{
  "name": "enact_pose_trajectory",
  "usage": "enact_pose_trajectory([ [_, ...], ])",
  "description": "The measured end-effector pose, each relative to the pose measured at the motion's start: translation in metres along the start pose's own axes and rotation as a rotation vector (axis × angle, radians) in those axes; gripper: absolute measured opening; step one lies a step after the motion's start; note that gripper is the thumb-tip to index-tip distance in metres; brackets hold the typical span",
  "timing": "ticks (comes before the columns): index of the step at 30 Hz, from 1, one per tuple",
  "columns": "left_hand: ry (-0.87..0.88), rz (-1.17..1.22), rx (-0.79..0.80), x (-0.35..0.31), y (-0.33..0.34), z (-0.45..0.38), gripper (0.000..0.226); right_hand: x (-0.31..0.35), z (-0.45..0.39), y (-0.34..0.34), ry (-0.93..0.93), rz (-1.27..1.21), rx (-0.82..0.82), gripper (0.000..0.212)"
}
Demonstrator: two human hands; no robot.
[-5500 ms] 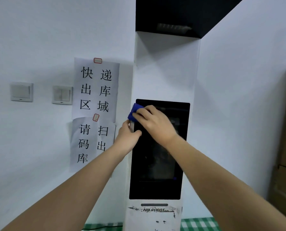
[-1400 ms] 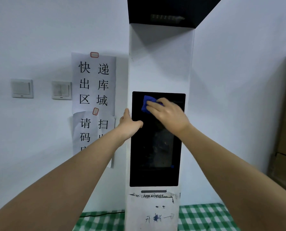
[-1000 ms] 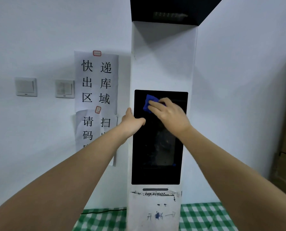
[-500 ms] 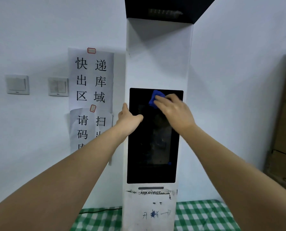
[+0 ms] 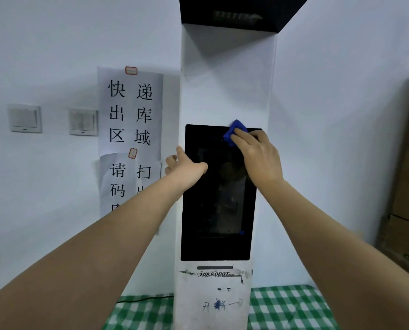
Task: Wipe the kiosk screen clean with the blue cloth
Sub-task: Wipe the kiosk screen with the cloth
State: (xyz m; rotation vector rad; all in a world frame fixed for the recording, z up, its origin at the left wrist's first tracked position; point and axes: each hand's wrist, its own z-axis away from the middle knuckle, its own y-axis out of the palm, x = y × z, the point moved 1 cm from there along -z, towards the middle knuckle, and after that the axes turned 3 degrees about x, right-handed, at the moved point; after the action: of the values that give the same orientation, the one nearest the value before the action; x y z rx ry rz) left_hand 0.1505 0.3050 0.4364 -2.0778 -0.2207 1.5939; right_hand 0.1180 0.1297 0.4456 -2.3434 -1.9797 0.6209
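Observation:
A tall white kiosk [image 5: 227, 79] stands against the wall, with a dark upright screen [image 5: 217, 210] set in its front. My right hand [image 5: 258, 156] presses a small blue cloth [image 5: 234, 132] against the screen's top edge, right of centre. The cloth pokes out past my fingertips. My left hand [image 5: 184, 169] grips the kiosk's left edge beside the screen, thumb lying on the dark glass, fingers wrapped round the side.
Paper notices [image 5: 130, 113] with Chinese characters hang on the wall left of the kiosk, beyond them two wall switches [image 5: 83, 122]. Cardboard boxes [image 5: 408, 186] stack at the right edge. A green checked cloth [image 5: 286, 306] covers the surface at the kiosk's base.
My right hand has slid the blue cloth rightward along the top of the screen, from its upper left toward the upper right. My left hand has stayed on the kiosk's left edge.

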Motion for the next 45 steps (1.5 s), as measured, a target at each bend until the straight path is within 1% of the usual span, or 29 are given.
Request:
enact_pose_trajectory([
  [2, -0.001, 0.028, 0.005, -0.003, 0.002, -0.001, 0.089, 0.012, 0.003, 0.006, 0.104, -0.065, -0.027, 0.057],
  [3, -0.001, 0.05, 0.006, -0.004, 0.003, -0.001, 0.09, 0.02, 0.005, 0.009, 0.103, -0.082, -0.015, 0.056],
  [5, 0.001, 0.088, 0.002, -0.005, 0.006, 0.0, 0.091, 0.028, 0.008, 0.01, 0.004, -0.057, 0.027, 0.055],
  [7, 0.0, 0.103, 0.009, -0.005, 0.008, 0.0, 0.091, 0.022, 0.007, 0.004, -0.117, -0.009, 0.047, 0.053],
  [9, -0.003, 0.1, 0.018, -0.004, 0.009, 0.0, 0.091, 0.011, 0.004, -0.002, -0.159, 0.014, 0.058, 0.051],
  [10, -0.004, 0.098, 0.021, -0.003, 0.009, 0.0, 0.091, 0.006, 0.002, -0.004, -0.118, 0.014, 0.056, 0.051],
  [13, -0.005, 0.1, 0.039, -0.003, 0.007, 0.0, 0.089, 0.003, 0.0, -0.002, 0.098, -0.037, 0.02, 0.057],
  [14, -0.004, 0.098, 0.041, -0.004, 0.007, 0.0, 0.088, 0.006, 0.002, -0.001, 0.119, -0.047, 0.02, 0.058],
  [16, -0.012, 0.09, 0.036, -0.005, 0.006, 0.0, 0.089, 0.013, 0.007, 0.001, 0.052, -0.029, 0.044, 0.057],
  [19, -0.021, 0.08, 0.029, -0.006, 0.007, 0.0, 0.09, 0.01, 0.01, -0.005, -0.163, 0.022, 0.069, 0.051],
  [20, -0.023, 0.076, 0.032, -0.007, 0.007, 0.001, 0.09, 0.004, 0.009, -0.008, -0.19, 0.043, 0.067, 0.05],
  [21, -0.024, 0.072, 0.036, -0.007, 0.008, 0.001, 0.09, -0.002, 0.007, -0.009, -0.166, 0.05, 0.055, 0.05],
  [24, -0.025, 0.061, 0.045, -0.006, 0.007, 0.0, 0.091, -0.001, 0.005, -0.006, 0.046, -0.024, 0.033, 0.056],
  [25, -0.026, 0.057, 0.044, -0.006, 0.008, 0.0, 0.091, 0.005, 0.007, -0.003, 0.062, -0.032, 0.043, 0.057],
  [27, -0.029, 0.051, 0.036, -0.006, 0.008, -0.001, 0.092, 0.013, 0.012, 0.002, -0.031, -0.019, 0.075, 0.055],
  [29, -0.032, 0.045, 0.03, -0.007, 0.008, -0.001, 0.093, 0.008, 0.011, -0.002, -0.16, 0.01, 0.074, 0.052],
  [30, -0.033, 0.043, 0.03, -0.008, 0.008, -0.001, 0.093, 0.001, 0.008, -0.006, -0.19, 0.03, 0.068, 0.05],
  [31, -0.034, 0.042, 0.03, -0.009, 0.009, -0.001, 0.094, -0.005, 0.006, -0.009, -0.177, 0.045, 0.057, 0.05],
  [34, -0.037, 0.035, 0.028, -0.008, 0.01, -0.002, 0.094, -0.004, 0.006, -0.007, 0.051, -0.006, 0.032, 0.057],
  [35, -0.037, 0.032, 0.028, -0.008, 0.01, -0.002, 0.094, 0.002, 0.008, -0.003, 0.089, -0.025, 0.035, 0.058],
  [36, -0.04, 0.03, 0.029, -0.007, 0.011, -0.003, 0.094, 0.008, 0.011, 0.001, 0.08, -0.032, 0.049, 0.058],
  [38, -0.041, 0.026, 0.026, -0.006, 0.012, -0.003, 0.095, 0.012, 0.016, 0.002, -0.036, -0.011, 0.087, 0.058],
  [40, -0.039, 0.024, 0.018, -0.007, 0.013, -0.003, 0.096, 0.004, 0.014, -0.004, -0.161, 0.037, 0.087, 0.053],
  [41, -0.038, 0.022, 0.016, -0.007, 0.014, -0.003, 0.095, -0.003, 0.011, -0.008, -0.181, 0.058, 0.082, 0.049],
  [42, -0.039, 0.021, 0.016, -0.008, 0.014, -0.002, 0.095, -0.011, 0.008, -0.011, -0.156, 0.074, 0.081, 0.049],
  [45, -0.039, 0.016, 0.021, -0.006, 0.015, -0.003, 0.095, -0.023, 0.004, -0.01, 0.072, 0.057, 0.052, 0.059],
])
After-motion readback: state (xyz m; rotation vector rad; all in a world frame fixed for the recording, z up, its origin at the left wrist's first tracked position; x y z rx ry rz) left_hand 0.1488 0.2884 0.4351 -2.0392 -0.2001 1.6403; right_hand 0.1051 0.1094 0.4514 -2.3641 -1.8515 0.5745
